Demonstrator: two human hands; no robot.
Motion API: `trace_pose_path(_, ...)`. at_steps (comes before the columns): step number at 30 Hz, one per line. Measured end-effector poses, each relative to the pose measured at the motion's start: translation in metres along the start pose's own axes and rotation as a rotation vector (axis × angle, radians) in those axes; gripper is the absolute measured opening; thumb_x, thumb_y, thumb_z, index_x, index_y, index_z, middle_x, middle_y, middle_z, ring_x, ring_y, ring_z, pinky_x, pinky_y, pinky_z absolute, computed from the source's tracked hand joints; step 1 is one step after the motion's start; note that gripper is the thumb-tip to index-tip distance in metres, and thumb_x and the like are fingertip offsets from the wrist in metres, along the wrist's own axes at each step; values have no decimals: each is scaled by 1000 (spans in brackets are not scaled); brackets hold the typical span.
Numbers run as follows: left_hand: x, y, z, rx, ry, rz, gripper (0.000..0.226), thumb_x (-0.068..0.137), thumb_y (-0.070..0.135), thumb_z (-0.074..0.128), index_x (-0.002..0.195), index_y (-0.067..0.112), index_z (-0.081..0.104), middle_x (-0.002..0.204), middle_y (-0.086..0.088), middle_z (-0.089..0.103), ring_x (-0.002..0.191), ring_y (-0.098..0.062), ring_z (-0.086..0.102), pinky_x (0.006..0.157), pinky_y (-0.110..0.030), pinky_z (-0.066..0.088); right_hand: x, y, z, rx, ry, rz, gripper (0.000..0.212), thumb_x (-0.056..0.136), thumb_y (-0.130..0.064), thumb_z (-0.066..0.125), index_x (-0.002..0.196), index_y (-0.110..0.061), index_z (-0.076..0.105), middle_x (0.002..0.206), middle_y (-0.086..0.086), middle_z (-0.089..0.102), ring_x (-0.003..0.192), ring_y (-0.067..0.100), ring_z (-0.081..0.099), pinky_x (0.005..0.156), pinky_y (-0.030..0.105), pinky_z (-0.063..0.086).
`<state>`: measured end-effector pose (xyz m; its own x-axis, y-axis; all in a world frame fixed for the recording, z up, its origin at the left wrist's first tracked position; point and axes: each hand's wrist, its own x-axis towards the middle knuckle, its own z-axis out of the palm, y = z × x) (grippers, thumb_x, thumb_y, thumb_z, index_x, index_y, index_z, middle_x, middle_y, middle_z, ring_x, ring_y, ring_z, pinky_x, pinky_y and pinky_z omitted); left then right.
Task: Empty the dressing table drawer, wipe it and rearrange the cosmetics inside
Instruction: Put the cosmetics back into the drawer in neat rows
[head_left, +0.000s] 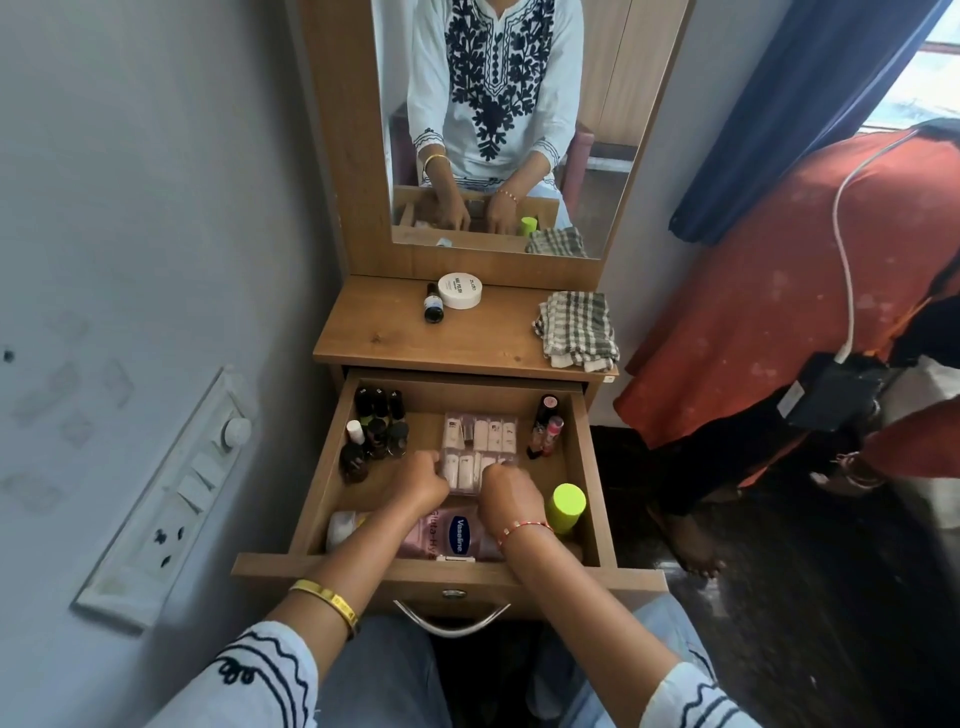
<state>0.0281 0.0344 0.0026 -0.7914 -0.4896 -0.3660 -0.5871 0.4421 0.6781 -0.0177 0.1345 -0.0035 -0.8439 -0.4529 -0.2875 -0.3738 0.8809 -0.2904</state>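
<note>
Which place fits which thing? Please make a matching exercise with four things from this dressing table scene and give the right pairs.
Things:
1. checked cloth
2. white jar
3. green-capped bottle
4. dark nail polish bottles

Places:
A. drawer, left side
B. tabletop, right edge
C. drawer, right front
D. tabletop, near the mirror

Pairs: 1-B, 2-D, 3-C, 4-A
</note>
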Motion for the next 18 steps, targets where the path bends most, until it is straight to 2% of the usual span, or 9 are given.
trace_pose_path(4, 3, -2, 0, -27, -18, 19, 34, 90, 4, 51, 123, 11, 55, 119, -7, 62, 98, -16, 58, 61, -17, 39, -2, 0, 1, -29, -4, -11, 26, 93, -2, 44, 116, -3, 57, 121, 16, 58, 114, 29, 55, 91, 35, 49)
trace_pose_path(13, 14, -12, 6, -71, -70, 34, 42, 86, -2, 54, 125, 10, 54, 123, -8, 61, 109, -19, 58, 88, -26, 49, 0, 4, 2, -41, 13, -5, 29, 93, -3, 47, 121, -3, 53, 126, 17, 53, 119, 29, 48, 96, 35, 47)
trace_pose_path(18, 15, -12, 8, -87, -94, 46, 41, 87, -3, 52, 126, 10, 53, 122, -8, 60, 109, -20, 58, 85, -25, 48, 1, 6, 4, -45, 39, 4, 28, 95, -4, 44, 120, -4, 54, 125, 18, 54, 118, 29, 50, 95, 35, 48)
